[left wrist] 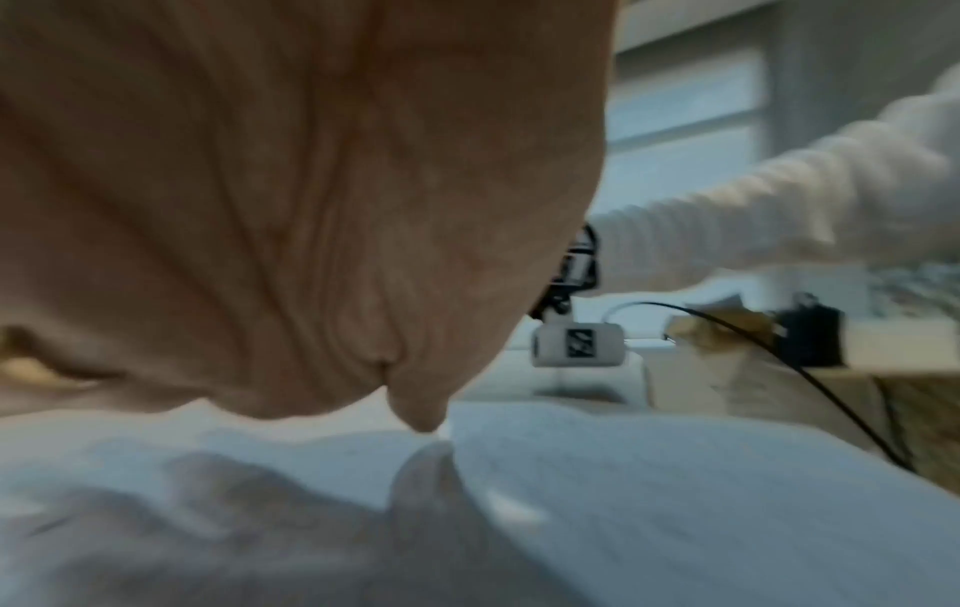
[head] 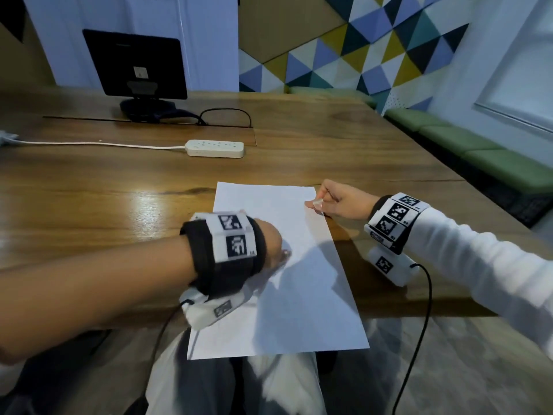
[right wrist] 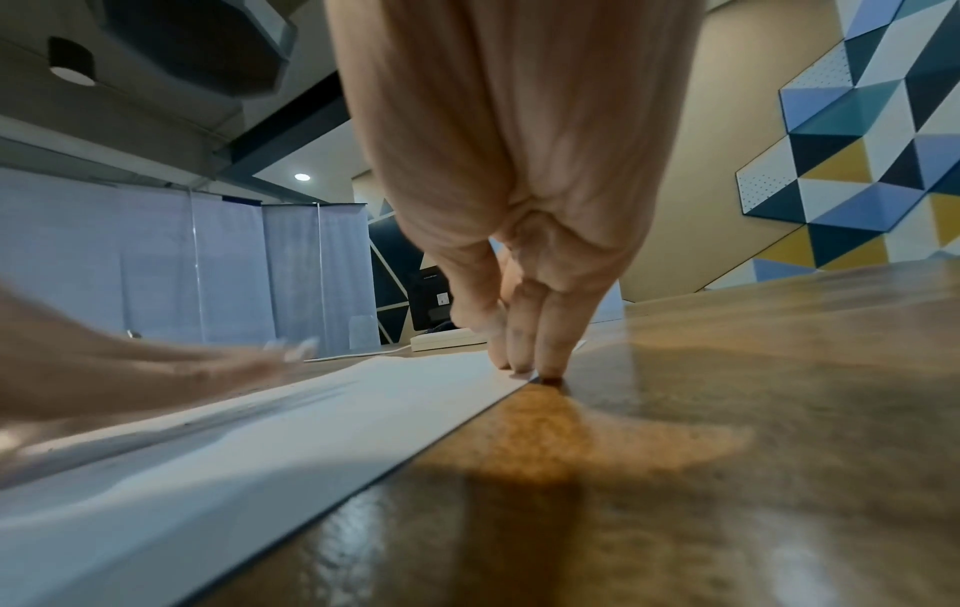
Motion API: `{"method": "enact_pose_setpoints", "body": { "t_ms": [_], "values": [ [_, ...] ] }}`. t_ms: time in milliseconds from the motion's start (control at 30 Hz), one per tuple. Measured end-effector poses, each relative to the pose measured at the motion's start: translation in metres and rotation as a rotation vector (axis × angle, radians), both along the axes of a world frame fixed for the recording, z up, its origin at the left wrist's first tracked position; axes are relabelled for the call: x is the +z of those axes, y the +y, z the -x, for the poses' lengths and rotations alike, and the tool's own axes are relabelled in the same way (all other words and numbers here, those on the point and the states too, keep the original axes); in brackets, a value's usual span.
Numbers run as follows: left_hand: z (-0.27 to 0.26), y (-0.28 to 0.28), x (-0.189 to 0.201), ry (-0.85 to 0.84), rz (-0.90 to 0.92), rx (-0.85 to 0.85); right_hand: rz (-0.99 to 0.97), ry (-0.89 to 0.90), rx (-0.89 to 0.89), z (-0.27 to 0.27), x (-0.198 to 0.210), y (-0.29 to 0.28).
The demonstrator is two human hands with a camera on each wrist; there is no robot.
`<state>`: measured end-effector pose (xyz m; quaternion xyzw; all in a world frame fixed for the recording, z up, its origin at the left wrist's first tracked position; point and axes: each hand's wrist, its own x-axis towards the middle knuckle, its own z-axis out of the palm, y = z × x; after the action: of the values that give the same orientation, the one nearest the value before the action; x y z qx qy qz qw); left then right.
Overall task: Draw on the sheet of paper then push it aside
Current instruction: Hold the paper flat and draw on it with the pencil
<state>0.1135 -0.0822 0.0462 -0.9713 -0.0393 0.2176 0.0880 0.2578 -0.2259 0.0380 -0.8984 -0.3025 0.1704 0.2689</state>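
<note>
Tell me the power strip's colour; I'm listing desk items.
White, with a white cord, lying on the wooden table. The power strip shows best in the head view.

matt paper (head: 287, 265) on glossy wood table (head: 89, 199)

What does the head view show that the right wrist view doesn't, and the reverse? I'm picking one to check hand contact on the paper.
Only the head view shows the whole sheet of paper, its near end hanging past the table edge, and both wristbands. Only the right wrist view shows the right hand's fingertips pressing down at the paper's right edge, plus ceiling lights. Both show the left hand on the paper, the right hand, the power strip and the monitor.
</note>
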Motion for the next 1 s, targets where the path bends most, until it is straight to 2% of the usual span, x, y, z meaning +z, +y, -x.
{"method": "enact_pose_setpoints", "body": {
  "t_ms": [67, 100, 167, 200, 233, 300, 367, 433, 500, 533, 633, 667, 700, 767, 900, 967, 1000],
  "values": [
    [0.001, -0.004, -0.01, -0.07, 0.101, -0.064, -0.015, 0.018, -0.008, 0.001, -0.001, -0.001],
    [0.0, -0.012, -0.016, -0.093, 0.146, -0.183, -0.018, 0.027, -0.013, 0.003, 0.0, 0.0],
    [-0.002, -0.026, -0.027, -0.037, 0.182, -0.419, -0.033, 0.036, -0.009, 0.004, -0.001, -0.001],
    [-0.002, -0.028, -0.031, 0.004, 0.221, -0.437, -0.031, 0.025, -0.003, 0.002, -0.002, -0.002],
    [-0.002, -0.024, -0.033, 0.012, 0.259, -0.383, -0.033, 0.024, -0.004, 0.003, -0.001, -0.002],
    [0.005, -0.004, -0.032, -0.063, 0.355, -0.136, -0.045, 0.035, -0.011, 0.005, 0.0, -0.002],
    [0.021, 0.02, -0.019, -0.059, 0.295, 0.1, -0.038, 0.029, -0.003, 0.004, 0.001, -0.002],
    [0.03, 0.035, -0.008, 0.009, 0.096, 0.177, -0.034, 0.003, 0.006, 0.004, 0.001, -0.002],
    [0.035, 0.035, -0.005, -0.03, 0.056, 0.154, -0.036, 0.003, 0.005, 0.0, -0.002, -0.002],
    [0.033, 0.031, -0.01, -0.057, 0.067, 0.056, -0.032, 0.007, 0.003, -0.002, -0.003, -0.002],
    [0.024, 0.014, -0.02, -0.031, 0.169, -0.453, -0.03, 0.023, 0.005, -0.007, -0.008, -0.004],
    [0.02, 0.008, -0.021, 0.033, 0.197, -0.548, -0.03, 0.017, 0.005, -0.007, -0.008, -0.004],
    [0.016, 0.008, -0.025, 0.093, 0.227, -0.564, -0.028, 0.011, 0.007, -0.008, -0.008, -0.004],
    [0.01, 0.014, -0.032, 0.126, 0.274, -0.44, -0.021, 0.005, 0.011, -0.008, -0.008, -0.004],
    [0.021, 0.052, -0.036, -0.067, 0.267, 0.126, -0.037, 0.018, 0.015, -0.007, -0.007, -0.004],
    [0.033, 0.07, -0.029, -0.048, 0.138, 0.36, -0.058, 0.014, 0.009, -0.005, -0.008, -0.004],
    [0.037, 0.076, -0.025, -0.023, 0.058, 0.409, -0.063, 0.01, 0.012, -0.005, -0.008, -0.005]
  ]
}}
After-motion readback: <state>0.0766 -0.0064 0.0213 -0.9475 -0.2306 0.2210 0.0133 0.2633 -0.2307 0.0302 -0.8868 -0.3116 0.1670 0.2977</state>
